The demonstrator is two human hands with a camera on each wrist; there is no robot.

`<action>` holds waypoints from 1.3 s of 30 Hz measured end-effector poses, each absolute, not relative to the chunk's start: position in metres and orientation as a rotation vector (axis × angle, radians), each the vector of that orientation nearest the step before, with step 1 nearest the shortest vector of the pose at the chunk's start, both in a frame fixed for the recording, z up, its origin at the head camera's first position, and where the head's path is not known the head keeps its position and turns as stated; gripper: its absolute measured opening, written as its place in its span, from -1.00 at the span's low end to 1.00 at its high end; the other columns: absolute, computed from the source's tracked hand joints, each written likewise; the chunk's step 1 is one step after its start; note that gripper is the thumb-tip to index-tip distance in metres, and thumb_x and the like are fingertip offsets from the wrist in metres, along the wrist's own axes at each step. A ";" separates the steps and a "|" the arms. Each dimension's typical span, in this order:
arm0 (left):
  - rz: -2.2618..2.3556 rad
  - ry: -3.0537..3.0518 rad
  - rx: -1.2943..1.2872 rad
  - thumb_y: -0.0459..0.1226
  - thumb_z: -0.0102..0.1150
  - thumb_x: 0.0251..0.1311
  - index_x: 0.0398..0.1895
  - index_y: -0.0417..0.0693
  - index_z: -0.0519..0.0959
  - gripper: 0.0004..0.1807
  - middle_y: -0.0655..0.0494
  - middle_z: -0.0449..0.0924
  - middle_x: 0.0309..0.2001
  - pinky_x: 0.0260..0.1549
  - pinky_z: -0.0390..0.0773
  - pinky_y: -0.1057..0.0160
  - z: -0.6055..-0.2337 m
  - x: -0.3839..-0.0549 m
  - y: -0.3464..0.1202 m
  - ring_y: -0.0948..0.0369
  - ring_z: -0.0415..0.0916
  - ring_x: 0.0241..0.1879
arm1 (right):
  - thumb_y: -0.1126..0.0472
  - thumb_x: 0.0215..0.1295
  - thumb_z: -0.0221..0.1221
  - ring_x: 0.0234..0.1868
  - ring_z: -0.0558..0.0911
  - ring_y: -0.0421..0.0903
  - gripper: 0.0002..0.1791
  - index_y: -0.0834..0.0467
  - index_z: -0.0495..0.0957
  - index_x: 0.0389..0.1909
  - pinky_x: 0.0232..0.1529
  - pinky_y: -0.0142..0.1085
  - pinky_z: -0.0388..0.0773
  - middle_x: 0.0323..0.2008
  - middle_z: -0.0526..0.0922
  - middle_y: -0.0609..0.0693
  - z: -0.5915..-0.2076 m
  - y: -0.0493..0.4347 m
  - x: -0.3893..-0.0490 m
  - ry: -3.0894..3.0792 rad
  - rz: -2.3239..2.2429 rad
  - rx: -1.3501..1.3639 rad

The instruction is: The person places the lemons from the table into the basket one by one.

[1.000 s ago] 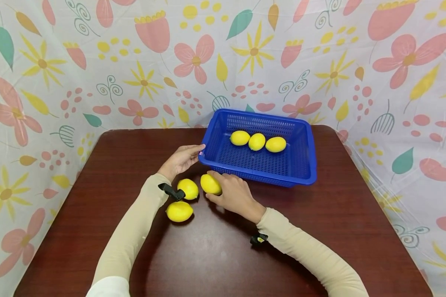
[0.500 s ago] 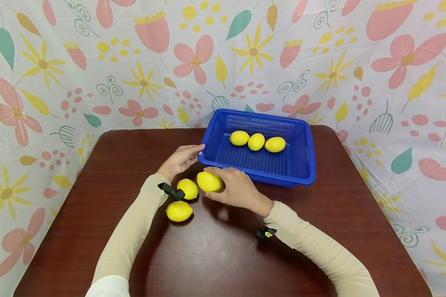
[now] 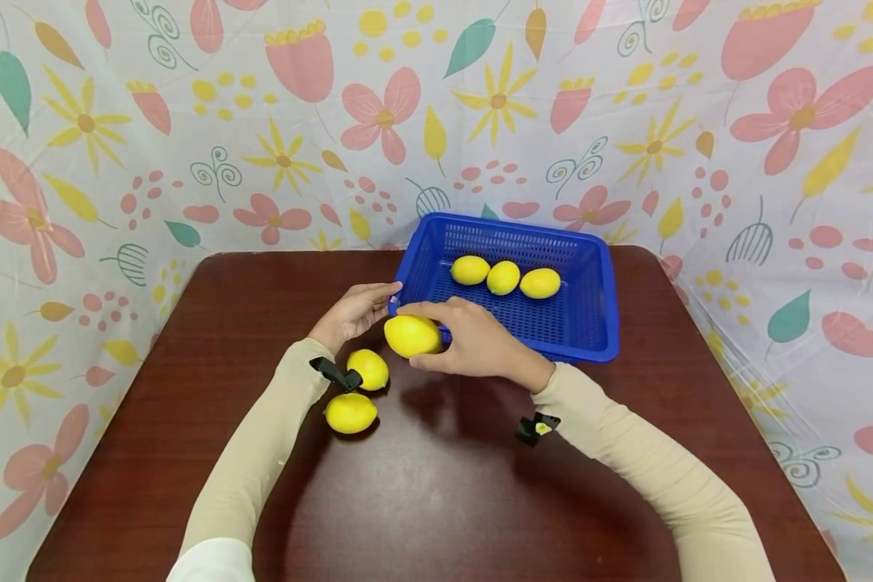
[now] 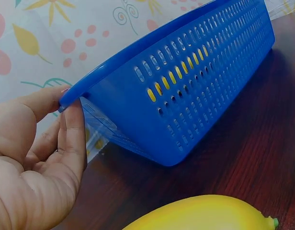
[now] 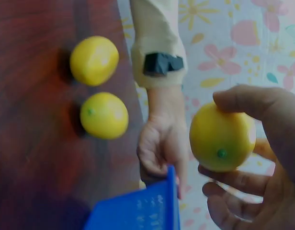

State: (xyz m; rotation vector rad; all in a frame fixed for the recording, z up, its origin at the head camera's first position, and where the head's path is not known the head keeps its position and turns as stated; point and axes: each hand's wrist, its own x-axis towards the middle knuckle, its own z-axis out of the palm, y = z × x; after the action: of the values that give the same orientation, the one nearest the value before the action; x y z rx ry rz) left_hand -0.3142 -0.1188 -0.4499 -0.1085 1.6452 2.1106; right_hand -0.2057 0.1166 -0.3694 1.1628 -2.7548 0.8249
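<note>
My right hand (image 3: 473, 339) grips a yellow lemon (image 3: 411, 336) between thumb and fingers, raised above the table in front of the blue basket's near left corner. In the right wrist view the lemon (image 5: 222, 136) shows its green stem end. My left hand (image 3: 352, 314) pinches the rim of the blue plastic basket (image 3: 609, 323) at its left corner; in the left wrist view the thumb lies over the rim (image 4: 78, 91) and the fingers under it. Three lemons (image 3: 504, 278) lie in a row inside the basket. Two more lemons, one near (image 3: 352, 413) and one farther (image 3: 369, 369), rest on the table beside my left wrist.
The dark brown wooden table (image 3: 436, 501) stretches out in front of me, with the basket near its back edge. Behind and on both sides hangs a white floral-patterned sheet (image 3: 211, 121). A black strap mount (image 3: 536, 427) sits on the right wrist.
My right hand has lifted the lemon off the table, up toward the basket's near rim. The left hand has stayed at the basket's corner, and the other lemons have not moved.
</note>
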 end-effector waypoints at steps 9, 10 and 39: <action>2.138 1.627 -0.119 -0.22 0.27 0.41 0.00 -0.35 0.63 -0.68 0.09 0.63 -0.34 -0.20 0.63 0.42 -0.453 -0.314 -0.119 0.26 0.55 -0.31 | -0.11 0.19 0.41 0.00 0.58 -0.11 -0.28 -0.02 0.49 0.37 -0.02 -0.13 0.59 0.18 0.65 -0.13 -0.347 0.138 -0.247 -2.749 0.899 1.369; 2.139 1.629 -0.125 -0.22 0.27 0.41 -0.05 -0.31 0.65 -0.72 0.10 0.63 -0.35 -0.22 0.63 0.43 -0.452 -0.314 -0.119 0.27 0.56 -0.33 | -0.10 0.18 0.41 0.02 0.58 -0.10 -0.28 -0.02 0.50 0.37 -0.01 -0.12 0.59 0.19 0.64 -0.13 -0.345 0.141 -0.252 -2.749 0.909 1.385; 2.177 1.595 -0.077 -0.28 0.21 0.45 -0.35 -0.10 0.72 -0.81 0.15 0.64 -0.44 -0.29 0.61 0.45 -0.451 -0.315 -0.118 0.31 0.57 -0.41 | 0.17 0.18 0.49 0.11 0.57 0.08 -0.31 -0.10 0.48 0.35 0.12 0.07 0.50 0.32 0.49 -0.01 -0.364 0.183 -0.374 -3.112 0.880 1.300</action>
State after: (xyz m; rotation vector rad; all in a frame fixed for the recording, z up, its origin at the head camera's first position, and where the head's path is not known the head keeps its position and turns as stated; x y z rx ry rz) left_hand -0.3151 -0.1177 -0.4513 -0.0772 1.5951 2.1773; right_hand -0.3742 0.1831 -0.3636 1.2996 -3.1120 0.8797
